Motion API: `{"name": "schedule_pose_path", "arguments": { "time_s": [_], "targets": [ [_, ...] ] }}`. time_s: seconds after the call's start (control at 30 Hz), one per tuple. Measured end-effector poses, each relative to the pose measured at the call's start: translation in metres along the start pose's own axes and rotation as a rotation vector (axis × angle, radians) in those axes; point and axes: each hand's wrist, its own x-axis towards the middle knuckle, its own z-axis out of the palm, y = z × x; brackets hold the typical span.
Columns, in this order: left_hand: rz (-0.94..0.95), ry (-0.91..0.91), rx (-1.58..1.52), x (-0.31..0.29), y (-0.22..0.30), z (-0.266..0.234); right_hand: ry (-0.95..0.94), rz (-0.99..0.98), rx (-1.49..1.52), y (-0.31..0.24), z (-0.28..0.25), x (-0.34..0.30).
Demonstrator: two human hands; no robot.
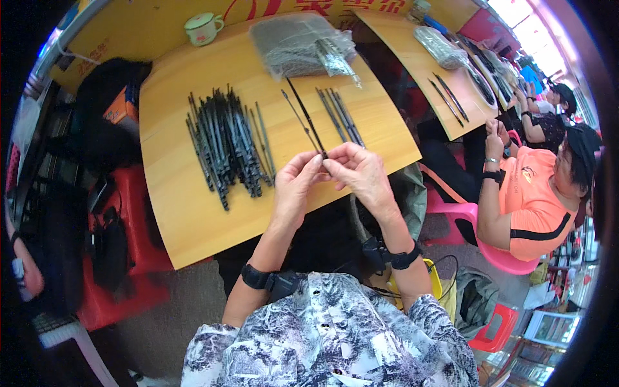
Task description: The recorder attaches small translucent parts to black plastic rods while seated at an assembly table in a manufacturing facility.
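Observation:
Over the table's near edge, my left hand [295, 187] and my right hand [366, 179] meet, thumbs and fingers pinched at the lower ends of two slim dark rods [305, 113]. The rods point away from me, close together at my fingertips and slightly apart at the far ends. Whether they are joined there is hidden by my fingers. Left of my hands lies a thick pile of similar dark rods [222, 138], roughly side by side. Just beyond my right hand is a smaller group of several rods [340, 116].
Plastic-wrapped bundles [290, 45] lie at the back of the wooden table [174, 219], near a pale lidded mug [203, 29]. At right, a person in an orange shirt [532, 193] sits by another table [393, 42]. A red stool [135, 226] stands at left.

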Motion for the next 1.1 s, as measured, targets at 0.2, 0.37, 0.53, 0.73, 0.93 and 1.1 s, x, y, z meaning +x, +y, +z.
{"name": "schedule_pose_path", "arguments": {
  "time_s": [0.2,0.37,0.53,0.73,0.93,1.1],
  "targets": [
    [0.003,0.030,-0.202,0.003,-0.005,0.002,-0.010,-0.120,-0.137,-0.009,-0.003,-0.001],
    [-0.065,-0.036,-0.255,0.001,-0.003,-0.002,0.032,-0.066,-0.158,-0.017,-0.038,0.029],
    [-0.051,-0.080,-0.218,-0.002,-0.004,-0.003,0.392,-0.301,-0.425,-0.011,-0.081,0.107],
    [-0.079,-0.086,-0.172,-0.001,-0.004,-0.002,0.236,-0.071,-0.358,-0.002,-0.094,0.167],
    [-0.065,-0.081,-0.210,0.000,-0.004,-0.002,0.162,-0.109,-0.646,-0.017,-0.090,0.176],
    [-0.064,-0.077,-0.199,0.001,-0.006,-0.003,0.238,-0.193,-0.825,-0.024,-0.091,0.156]
  ]
}}
